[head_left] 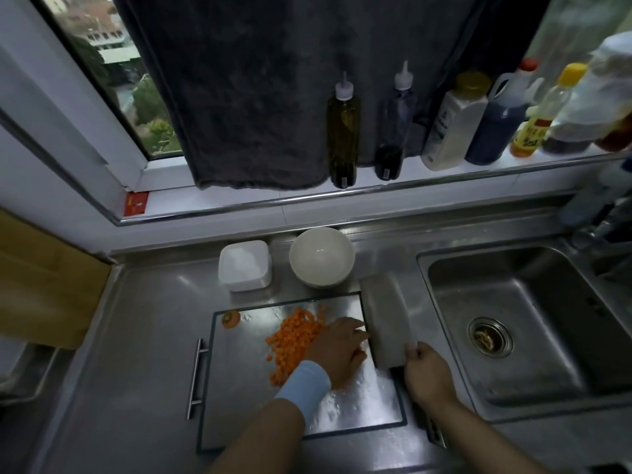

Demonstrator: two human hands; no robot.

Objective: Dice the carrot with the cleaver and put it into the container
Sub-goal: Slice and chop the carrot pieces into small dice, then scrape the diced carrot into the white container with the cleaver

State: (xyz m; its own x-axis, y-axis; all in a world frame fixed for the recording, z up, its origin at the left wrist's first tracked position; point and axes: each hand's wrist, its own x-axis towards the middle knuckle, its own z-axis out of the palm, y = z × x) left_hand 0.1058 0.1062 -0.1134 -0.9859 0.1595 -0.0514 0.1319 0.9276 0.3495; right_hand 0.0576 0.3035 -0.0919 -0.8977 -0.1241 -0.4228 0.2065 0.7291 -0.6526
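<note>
A pile of diced carrot lies on the steel cutting board. The carrot's cut top sits alone at the board's far left corner. My left hand rests flat on the board, fingers straight, between the dice and the cleaver's broad blade. The blade lies tilted along the board's right edge. My right hand grips the cleaver at the base of the blade; the handle is hidden under it. A white bowl and a square white container stand just beyond the board.
A steel sink with an open drain lies to the right. Several bottles line the window ledge behind. A dark cloth hangs over the window. A cardboard box stands at the left, and the board has a bar handle on its left side.
</note>
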